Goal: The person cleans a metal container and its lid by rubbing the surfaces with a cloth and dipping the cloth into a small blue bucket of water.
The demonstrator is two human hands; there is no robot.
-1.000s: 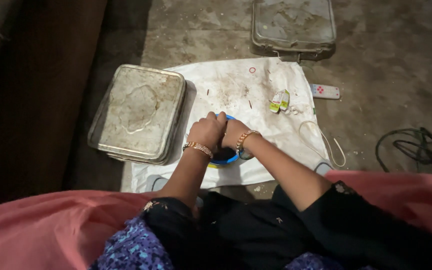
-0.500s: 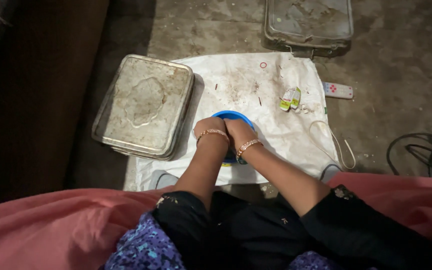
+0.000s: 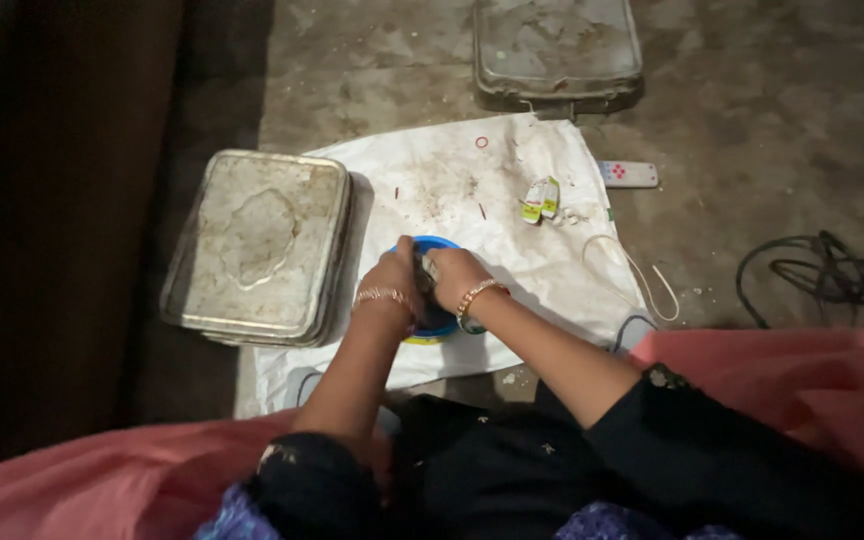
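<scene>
My left hand (image 3: 392, 282) and my right hand (image 3: 455, 277) meet over a small round blue-rimmed bowl (image 3: 433, 247) that sits on a white woven sheet (image 3: 512, 235) spread on the floor. Both hands close together around a small dark thing held between them above the bowl; its shape is mostly hidden by my fingers. A gold bangle circles each wrist. The bowl's inside is largely covered by my hands.
A worn rectangular metal box lid (image 3: 257, 243) lies left of the sheet, and another metal tray (image 3: 557, 52) lies at the top. Small yellow-green packets (image 3: 539, 198), a white remote (image 3: 628, 174), a white cord (image 3: 642, 275) and dark cables (image 3: 827, 275) lie to the right.
The view has shifted slightly, so the sheet and trays sit a little higher and further right. My hands stay pressed together over the blue bowl, with small finger movement.
</scene>
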